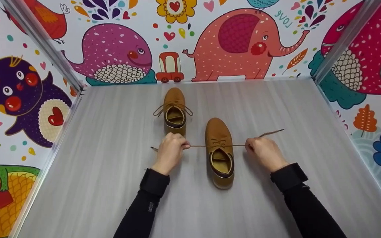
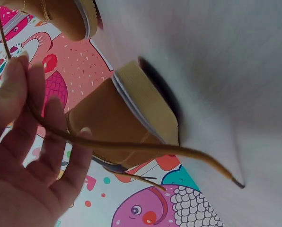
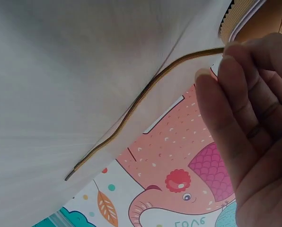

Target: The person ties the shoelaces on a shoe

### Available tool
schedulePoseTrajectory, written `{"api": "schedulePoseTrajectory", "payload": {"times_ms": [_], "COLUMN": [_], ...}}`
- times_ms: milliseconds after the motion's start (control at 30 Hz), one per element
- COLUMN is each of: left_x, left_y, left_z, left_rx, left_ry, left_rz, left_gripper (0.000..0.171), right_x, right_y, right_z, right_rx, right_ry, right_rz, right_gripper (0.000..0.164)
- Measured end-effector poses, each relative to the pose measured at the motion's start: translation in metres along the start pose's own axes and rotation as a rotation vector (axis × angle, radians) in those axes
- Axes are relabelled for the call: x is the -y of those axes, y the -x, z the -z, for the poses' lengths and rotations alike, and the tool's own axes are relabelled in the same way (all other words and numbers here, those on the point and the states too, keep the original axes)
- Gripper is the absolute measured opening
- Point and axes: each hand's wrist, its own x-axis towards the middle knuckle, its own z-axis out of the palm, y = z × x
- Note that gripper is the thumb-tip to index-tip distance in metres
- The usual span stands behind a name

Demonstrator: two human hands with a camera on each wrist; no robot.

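Observation:
A tan lace-up shoe [image 1: 218, 130] stands upright on the table between my hands, toe pointing away. Its brown shoelace is pulled out straight to both sides. On the left, my left hand [image 1: 170, 148] pinches one lace end between thumb and index finger; the loose tail [image 2: 131, 145] hangs past the palm in the left wrist view. To the right, my right hand [image 1: 266, 151] pinches the other end, and its tail [image 3: 148, 87] trails free in the right wrist view. The laces cross at the top of the shoe's tongue; how they are knotted is too small to tell.
A second tan shoe [image 1: 174, 96], its lace tied in a bow, stands farther back on the left, just beyond my left hand. The grey wood-grain table [image 1: 111, 132] is bordered by cartoon-printed panels [image 1: 177, 39] at the back and sides.

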Motion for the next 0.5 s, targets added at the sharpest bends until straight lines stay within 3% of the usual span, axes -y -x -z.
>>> {"api": "schedulePoseTrajectory", "payload": {"times_ms": [67,267,367,500], "left_x": [-0.003,-0.013,-0.020,-0.032], "left_y": [0.002,0.003,-0.001,-0.017], "left_z": [-0.002,-0.002,-0.004,-0.006], "left_rx": [-0.020,-0.001,-0.090,-0.245], "left_ry": [-0.008,0.055,0.125,0.233], "left_rz": [-0.008,0.088,0.084,0.019], "left_gripper": [0.009,0.010,0.010,0.009], "right_x": [0.002,0.009,0.012,0.015], "right_y": [0.001,0.005,0.007,0.009], "right_z": [0.000,-0.001,-0.002,-0.002], "right_rx": [-0.011,-0.081,-0.108,-0.125], "right_ry": [0.009,0.029,0.014,-0.004], "right_rz": [-0.005,-0.012,-0.019,-0.016], "right_gripper": [0.031,0.023,0.019,0.018]}}
